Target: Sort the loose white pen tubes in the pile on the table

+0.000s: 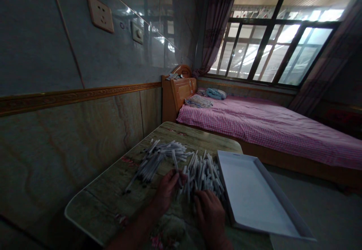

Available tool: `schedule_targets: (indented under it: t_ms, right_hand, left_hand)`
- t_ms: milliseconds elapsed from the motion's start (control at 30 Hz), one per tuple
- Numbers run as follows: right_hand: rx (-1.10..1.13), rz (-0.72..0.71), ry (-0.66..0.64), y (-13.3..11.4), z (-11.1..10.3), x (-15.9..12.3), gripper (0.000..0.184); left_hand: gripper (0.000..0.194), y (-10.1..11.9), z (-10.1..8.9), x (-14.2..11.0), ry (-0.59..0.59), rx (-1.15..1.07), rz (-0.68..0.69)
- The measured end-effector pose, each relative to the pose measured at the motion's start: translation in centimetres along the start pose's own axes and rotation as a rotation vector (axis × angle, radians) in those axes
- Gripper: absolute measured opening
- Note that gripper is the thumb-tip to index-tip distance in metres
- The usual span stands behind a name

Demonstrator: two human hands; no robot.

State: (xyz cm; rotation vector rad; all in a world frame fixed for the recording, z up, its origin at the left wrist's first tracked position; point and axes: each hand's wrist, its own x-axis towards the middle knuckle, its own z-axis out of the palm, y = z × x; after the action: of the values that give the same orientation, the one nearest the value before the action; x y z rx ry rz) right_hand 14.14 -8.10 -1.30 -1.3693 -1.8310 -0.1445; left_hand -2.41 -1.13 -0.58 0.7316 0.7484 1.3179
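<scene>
Two loose heaps of slim white pens with dark tips lie on a marble-patterned tabletop [93, 201]. The left heap [155, 159] lies mostly crosswise, while the right heap [203, 174] fans toward the tray. My left hand [166, 191] is closed around at least one pen [175, 162], which stands up from its fingers. My right hand [209, 208] rests on the near end of the right heap, and in this dim light I cannot tell whether it grips anything. A shallow white rectangular tray [254, 193] sits just right of that heap, holding nothing visible.
The table's left side stands close to a tiled wall [70, 148] with a power socket [100, 13]. The tray overhangs the right table edge. Beyond lie a bed with a pink gingham sheet [268, 129] and a barred window [271, 35].
</scene>
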Motion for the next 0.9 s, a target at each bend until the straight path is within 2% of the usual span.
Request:
schedule_targets:
  t_ms: [167, 300, 633, 900]
  right_hand:
    - [0.006, 0.019, -0.014, -0.3, 0.0, 0.1, 0.030]
    - [-0.023, 0.027, -0.003, 0.0, 0.0, 0.1, 0.039]
    - [-0.034, 0.031, 0.010, 0.8, 1.2, -0.4, 0.049]
    - [0.120, 0.103, 0.034, 0.8, 0.7, -0.2, 0.038]
  left_hand:
    - [0.045, -1.0, 0.8, -0.9, -0.135, 0.068, -0.070]
    - [0.047, -1.8, 1.0, -0.9, -0.181, 0.129, -0.092]
    - [0.051, -1.6, 0.8, -0.6, -0.074, 0.179, -0.034]
    - [0.042, -1.1, 1.2, -0.9, -0.015, 0.282, -0.005]
